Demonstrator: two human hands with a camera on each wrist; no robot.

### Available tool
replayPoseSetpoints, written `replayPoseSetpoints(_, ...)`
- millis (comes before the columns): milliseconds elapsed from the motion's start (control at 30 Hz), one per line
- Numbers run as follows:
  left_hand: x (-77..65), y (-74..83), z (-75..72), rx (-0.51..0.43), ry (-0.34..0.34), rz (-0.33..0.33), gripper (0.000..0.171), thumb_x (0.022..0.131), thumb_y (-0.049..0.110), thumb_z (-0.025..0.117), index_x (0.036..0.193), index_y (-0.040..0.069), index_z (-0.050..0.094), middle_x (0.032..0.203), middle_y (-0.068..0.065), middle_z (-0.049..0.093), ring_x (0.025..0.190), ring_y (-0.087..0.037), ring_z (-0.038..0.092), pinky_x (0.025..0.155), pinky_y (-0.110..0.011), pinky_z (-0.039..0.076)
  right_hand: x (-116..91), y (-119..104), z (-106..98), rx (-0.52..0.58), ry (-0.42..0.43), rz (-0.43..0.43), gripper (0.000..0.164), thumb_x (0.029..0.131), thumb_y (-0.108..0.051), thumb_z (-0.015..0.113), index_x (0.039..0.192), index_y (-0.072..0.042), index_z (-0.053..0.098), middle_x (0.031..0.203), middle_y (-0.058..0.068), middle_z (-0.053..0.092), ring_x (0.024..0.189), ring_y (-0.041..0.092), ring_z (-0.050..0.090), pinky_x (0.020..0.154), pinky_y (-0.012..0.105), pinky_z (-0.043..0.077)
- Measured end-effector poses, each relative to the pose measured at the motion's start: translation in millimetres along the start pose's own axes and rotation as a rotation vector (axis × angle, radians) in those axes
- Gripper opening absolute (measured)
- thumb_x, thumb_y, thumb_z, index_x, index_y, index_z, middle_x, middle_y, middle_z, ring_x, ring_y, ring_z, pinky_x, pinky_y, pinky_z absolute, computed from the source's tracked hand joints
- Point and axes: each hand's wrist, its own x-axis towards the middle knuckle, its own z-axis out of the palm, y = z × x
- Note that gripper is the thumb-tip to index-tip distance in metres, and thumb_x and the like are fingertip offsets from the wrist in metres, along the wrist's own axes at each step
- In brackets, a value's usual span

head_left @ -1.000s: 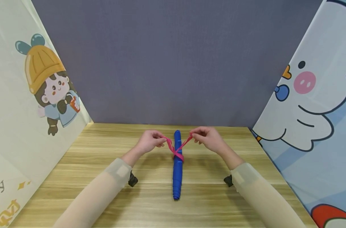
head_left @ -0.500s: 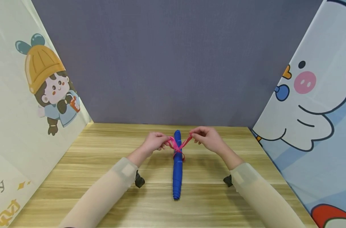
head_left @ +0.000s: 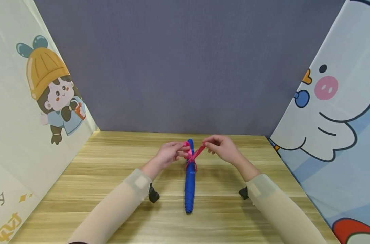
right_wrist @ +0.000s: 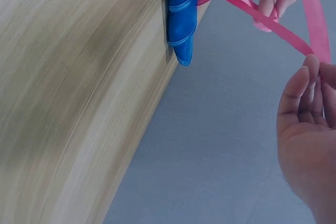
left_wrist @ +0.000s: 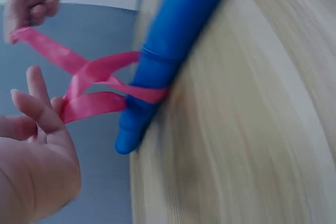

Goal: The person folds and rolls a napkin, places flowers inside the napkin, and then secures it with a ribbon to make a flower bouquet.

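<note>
A long, tightly rolled blue bundle (head_left: 189,191) lies on the wooden table, pointing away from me. Pink ribbon (head_left: 198,152) loops round its far part, and the strands cross just above it. My left hand (head_left: 169,154) holds ribbon on the left of the bundle, its fingertips partly over the roll. In the left wrist view, ribbon (left_wrist: 94,105) runs in behind the left hand's spread fingers. To the right, my right hand (head_left: 222,147) pinches a raised stretch of ribbon between thumb and index finger. The right wrist view shows this ribbon (right_wrist: 316,19) doubling back at the right fingertips.
The wood-grained table (head_left: 111,145) ends at a grey back panel (head_left: 185,67). Cartoon-printed side panels stand at left (head_left: 8,112) and right (head_left: 340,135). A small black device (head_left: 153,194) sits at the left wrist, another (head_left: 243,193) at the right.
My left hand has moved right, to the bundle, carrying its ribbon along; its fingers now spread more. The ribbon strands cross more closely over the roll. My right hand has barely moved.
</note>
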Motion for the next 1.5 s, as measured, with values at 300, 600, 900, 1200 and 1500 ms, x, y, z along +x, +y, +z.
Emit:
replayPoseSetpoints(300,1.3,-17.1,3.2,0.387,-0.095,0.185,0.032,0.112,0.01,0.06,0.138,-0.005,0.069,0.125,-0.025,0.078,0.071,-0.02,0.076,0.068,-0.038,0.063,1,-1,0,0.012,-0.006,0.005,0.022,0.109,-0.022,0.071,0.122,-0.007,0.08,0.095,0.007,0.074,0.083,0.021,0.07,0.073,0.028,0.06)
replayPoseSetpoints(600,3.2,-26.2,-0.1,0.612,-0.195,0.2,0.044,0.096,0.001,0.08,0.139,0.004,0.069,0.128,-0.018,0.077,0.104,-0.023,0.076,0.084,-0.033,0.063,3,-2,1,0.018,0.002,0.003,0.02,0.109,-0.022,0.071,0.121,-0.009,0.081,0.094,0.007,0.074,0.083,0.021,0.07,0.072,0.027,0.059)
replayPoseSetpoints(900,2.9,-29.7,4.6,0.655,-0.141,0.208,0.013,0.102,0.01,0.078,0.114,0.005,0.081,0.095,-0.005,0.078,0.075,-0.016,0.063,0.061,-0.025,0.049,2,-1,2,0.003,0.009,-0.001,0.02,0.109,-0.023,0.072,0.121,-0.009,0.081,0.095,0.007,0.075,0.083,0.021,0.07,0.072,0.027,0.059)
replayPoseSetpoints(1200,3.5,-30.2,4.7,0.743,-0.128,0.284,0.016,0.104,0.019,0.077,0.098,0.006,0.085,0.093,-0.005,0.069,0.08,-0.012,0.054,0.065,-0.024,0.044,1,2,3,-0.001,-0.001,-0.003,0.025,0.109,-0.023,0.071,0.124,-0.005,0.08,0.095,0.007,0.074,0.086,0.028,0.071,0.071,0.027,0.058)
replayPoseSetpoints(1500,3.4,-29.5,3.3,0.687,-0.188,0.22,0.019,0.107,0.019,0.072,0.104,0.004,0.085,0.086,0.001,0.067,0.072,-0.013,0.054,0.064,-0.023,0.044,2,6,5,0.002,-0.004,0.017,0.026,0.109,-0.022,0.071,0.126,-0.004,0.079,0.094,0.006,0.074,0.088,0.033,0.071,0.073,0.028,0.059)
